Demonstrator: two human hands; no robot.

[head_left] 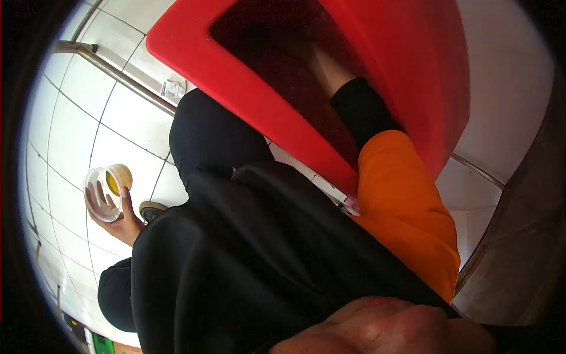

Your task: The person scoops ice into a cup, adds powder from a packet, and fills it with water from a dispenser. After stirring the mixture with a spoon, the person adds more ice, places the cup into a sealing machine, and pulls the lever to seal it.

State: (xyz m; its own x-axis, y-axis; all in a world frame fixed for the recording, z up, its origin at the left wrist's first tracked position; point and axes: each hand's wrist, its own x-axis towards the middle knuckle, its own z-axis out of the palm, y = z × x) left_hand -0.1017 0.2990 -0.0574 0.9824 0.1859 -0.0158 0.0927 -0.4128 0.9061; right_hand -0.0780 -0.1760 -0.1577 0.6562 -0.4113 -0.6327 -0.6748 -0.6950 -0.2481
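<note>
My left hand [122, 219] is out to the left with its fingers wrapped round a clear round plastic cup [94, 172]. Through and beside its wall shows a second small cup [122, 174] with something yellow in it, pressed close to the clear one. My right arm, in an orange sleeve with a black cuff, reaches down through the opening of a red plastic bin [253, 97]. Inside, my right hand [302, 50] fades into dark shadow, so its fingers are hidden.
White tiles [127, 115] with dark joints cover the floor. A metal bar [127, 79] runs across the upper left, with a small whitish packet [173, 88] beside it. A shoe [152, 210] shows near my left hand. Another metal bar [479, 171] is at the right.
</note>
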